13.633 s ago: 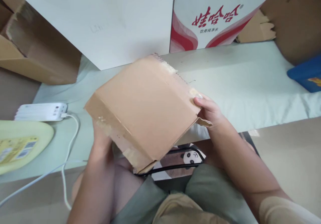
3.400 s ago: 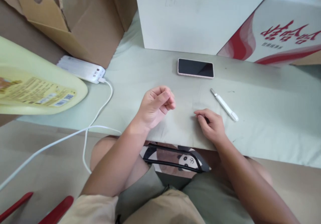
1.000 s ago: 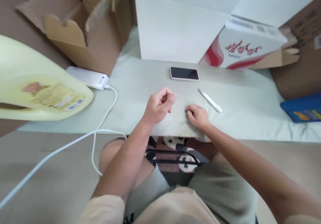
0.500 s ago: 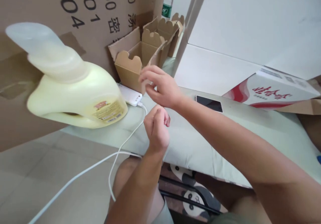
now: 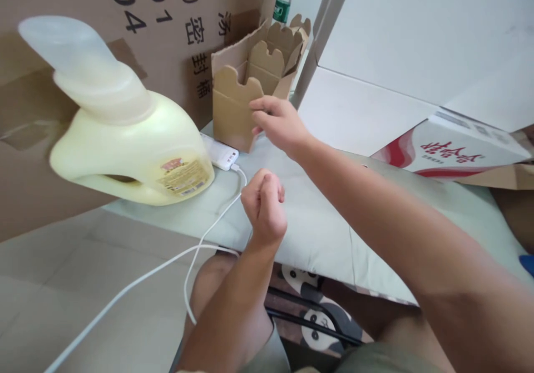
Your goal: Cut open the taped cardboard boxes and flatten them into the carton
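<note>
My right hand (image 5: 280, 125) reaches to the near right corner of an open cardboard box (image 5: 237, 111). Its fingers are stretched out and partly bent; the fingertips lie at the box's side, and nothing shows in the grasp. The box stands upright with its notched flaps up. Nearer to me, my left hand (image 5: 265, 203) is closed in a fist above the pale green covered surface (image 5: 308, 217), with nothing visible in it. A white power bank (image 5: 221, 153) lies beside the box, a white cable (image 5: 204, 239) plugged into its end.
A large pale yellow jug (image 5: 133, 145) stands at the left, before a big printed carton (image 5: 175, 50). A water bottle (image 5: 282, 5) is behind the box. A white and red carton (image 5: 450, 147) sits at the right. Below the edge lies panda-patterned fabric (image 5: 312, 328).
The box's front has turned and its splayed flaps stand more upright; my right hand has come against its side. My left fist is almost unchanged. The phone is now nearly hidden behind my right forearm.
</note>
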The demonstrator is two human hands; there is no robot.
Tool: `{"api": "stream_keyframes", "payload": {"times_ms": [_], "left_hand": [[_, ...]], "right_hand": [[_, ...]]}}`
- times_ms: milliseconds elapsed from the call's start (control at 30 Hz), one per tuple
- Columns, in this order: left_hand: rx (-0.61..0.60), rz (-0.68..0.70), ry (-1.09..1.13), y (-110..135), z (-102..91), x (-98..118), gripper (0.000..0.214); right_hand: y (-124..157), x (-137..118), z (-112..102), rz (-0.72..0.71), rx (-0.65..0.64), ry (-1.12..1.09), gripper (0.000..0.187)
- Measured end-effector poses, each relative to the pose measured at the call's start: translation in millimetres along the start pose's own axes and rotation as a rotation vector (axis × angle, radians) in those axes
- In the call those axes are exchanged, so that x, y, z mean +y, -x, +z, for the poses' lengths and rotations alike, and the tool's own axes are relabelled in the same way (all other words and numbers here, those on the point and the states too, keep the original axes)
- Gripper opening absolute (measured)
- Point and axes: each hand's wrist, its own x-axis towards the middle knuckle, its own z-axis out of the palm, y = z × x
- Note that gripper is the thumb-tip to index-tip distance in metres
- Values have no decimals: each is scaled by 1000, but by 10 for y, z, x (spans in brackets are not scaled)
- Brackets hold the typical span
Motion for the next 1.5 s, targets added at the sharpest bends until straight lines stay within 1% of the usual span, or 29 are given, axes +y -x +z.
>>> {"api": "stream_keyframes", "payload": {"times_ms": [67,100,133,200,233,267,300,333,367,433,467,533,600,633,733,767,833,900,967,1000,1033,1100,1167,1233,1300,1333,1433,1500], "left_hand": [[69,114,-24,-20,35,17,38],[118,194,-20,-45,47,24,35],[173,281,-9,-79,50,27,31],[286,416,10,-165,29,13,19],[333,443,-1,-209,6,-8,12],[362,422,-25,-247,-21,-39,5],[366,368,-57,-274,-48,-80,4],[333,291,-85,-287,-70,-128,9],[268,206,-105,-286,-80,-180,13],[89,71,-116,-239,-58,-280,23],[6,37,-112,-199,-26,-321,29],[-104,37,-103,-105,69,-371,37],[-153,64,-96,-18,174,-382,38],[-169,72,-89,16,222,-379,37],[-221,98,-87,72,324,-380,31],[-234,116,-107,78,345,-390,30],[-245,164,-163,76,378,-423,29],[-239,216,-212,69,408,-464,31],[-238,248,-223,65,438,-500,31],[-240,254,-223,64,453,-514,31],[-244,250,-223,64,465,-525,31],[-256,229,-230,61,477,-547,32],[-270,220,-250,49,463,-570,30],[-294,254,-272,26,423,-589,32],[-333,321,-326,-3,368,-592,41],[-361,363,-375,-15,341,-583,41],[-478,444,-555,-33,282,-518,23],[-551,441,-610,-27,267,-466,20]], "right_hand": [[149,29,-226,-67,114,9,25],[273,19,-352,-88,167,27,23],[434,-5,-483,-109,216,47,20],[865,-68,-739,-134,314,77,16],[1123,-97,-856,-148,355,74,15],[1398,-117,-962,-175,390,61,16],[1678,-126,-1054,-191,409,56,17],[1950,-123,-1132,-217,447,55,19],[2203,-106,-1194,-244,465,54,22],[2618,-32,-1275,-263,506,97,24],[2771,24,-1296,-262,512,132,24],[2970,165,-1308,-244,523,208,20],[3054,331,-1291,-212,560,281,13],[3067,414,-1276,-193,606,313,19],[3066,621,-1219,-140,751,339,60],[3065,668,-1199,-129,780,320,70],[3078,733,-1165,-109,815,266,77],[3109,774,-1140,-80,813,173,80],[3153,808,-1131,-45,749,43,78],[3178,826,-1132,-43,700,-14,72],[3202,844,-1139,-53,654,-50,62],[3245,879,-1161,-101,593,-53,40],[3278,910,-1185,-145,565,-16,26],[3302,932,-1196,-136,553,18,28],[3319,939,-1192,-107,553,32,35],[3326,935,-1186,-92,552,28,37],[3342,892,-1176,-75,546,-4,37],[3353,853,-1183,-74,537,-14,36]]}}
